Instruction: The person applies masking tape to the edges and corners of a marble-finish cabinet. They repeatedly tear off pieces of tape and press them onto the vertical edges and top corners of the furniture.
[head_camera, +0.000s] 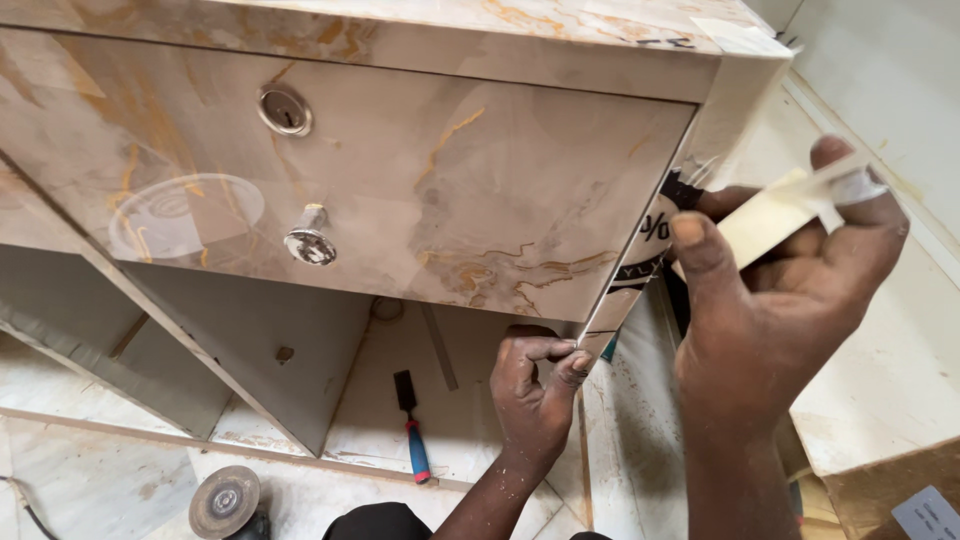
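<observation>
At the lower right corner of a glossy marble-patterned drawer front (400, 180), two bare hands work on a thin edging strip (625, 290) that runs along the drawer's right edge. The left hand (535, 385) sits just below the bottom corner, its fingers curled and its thumb and forefinger pinched closed on the lower end of the strip, pressing it against the corner. The right hand (790, 290) is higher and further right, beside the cabinet's side. Its thumb points up near the strip, and its fingers are folded around a pale, flat piece of material (775, 215) (it looks like cardboard or backing paper, though this is hard to tell). One fingertip on that hand is wrapped in pale tape.

The drawer front carries a round metal lock (285, 110) near its upper left and a small shiny knob (310, 243) below it. The drawer belongs to a cabinet (520, 40) with the same beige and orange veined finish, tilted in this view.

Beneath the cabinet, on a dusty white floor (90, 480), lies a chisel (412, 430) with a blue and red handle. A round grinder disc (225, 503) lies at the bottom left, well apart from both hands.
</observation>
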